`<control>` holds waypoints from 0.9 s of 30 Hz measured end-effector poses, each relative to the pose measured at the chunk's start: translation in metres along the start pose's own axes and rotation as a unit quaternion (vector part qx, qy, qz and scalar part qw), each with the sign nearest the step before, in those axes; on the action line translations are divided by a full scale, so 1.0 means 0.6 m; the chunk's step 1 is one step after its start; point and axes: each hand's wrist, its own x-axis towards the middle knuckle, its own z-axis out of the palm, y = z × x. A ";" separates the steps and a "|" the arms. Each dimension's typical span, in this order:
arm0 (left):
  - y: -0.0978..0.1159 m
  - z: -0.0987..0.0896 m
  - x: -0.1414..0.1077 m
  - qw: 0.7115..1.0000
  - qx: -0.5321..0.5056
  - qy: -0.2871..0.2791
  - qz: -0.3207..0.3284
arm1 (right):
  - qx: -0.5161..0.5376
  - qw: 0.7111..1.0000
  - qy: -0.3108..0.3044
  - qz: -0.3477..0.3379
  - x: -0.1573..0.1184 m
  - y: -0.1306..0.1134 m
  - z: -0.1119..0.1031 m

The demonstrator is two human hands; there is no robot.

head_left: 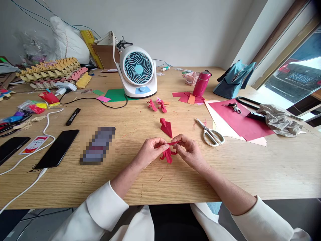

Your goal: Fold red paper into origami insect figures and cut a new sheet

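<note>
Between my left hand [154, 149] and my right hand [188, 150] is a narrow folded strip of red paper [173, 143], pinched at both ends. Both hands are closed on it, thumbs and fingertips pressed together. Just below the strip, partly hidden by my fingers, a red folded-paper figure [167, 157] shows its cut, curling limbs; whether it touches the strip I cannot tell. Beyond my hands lies a red folded paper piece [166, 128] with a pointed end. Farther back sit two small red paper figures [151, 105]. Scissors [212, 134] rest to the right of my right hand.
A fan [138, 72] and a pink bottle [201, 83] stand at the back. Right are red paper sheets [238, 117], keys [234, 107] and a blue bag [233, 80]. Left are phones [57, 147], a marker [73, 116], cables and egg trays [52, 72].
</note>
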 end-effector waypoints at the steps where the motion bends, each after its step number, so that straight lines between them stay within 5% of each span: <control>1: -0.001 0.001 0.000 1.000 0.004 -0.003 -0.002 | 0.002 1.000 -0.003 -0.001 0.000 0.000 0.000; 19: -0.001 0.002 -0.001 0.982 -0.166 -0.009 -0.093 | 0.008 1.000 -0.008 0.011 -0.002 0.000 -0.001; 27: 0.002 0.006 -0.002 0.997 -0.076 0.009 -0.024 | 0.032 0.999 -0.008 0.032 0.001 0.007 -0.001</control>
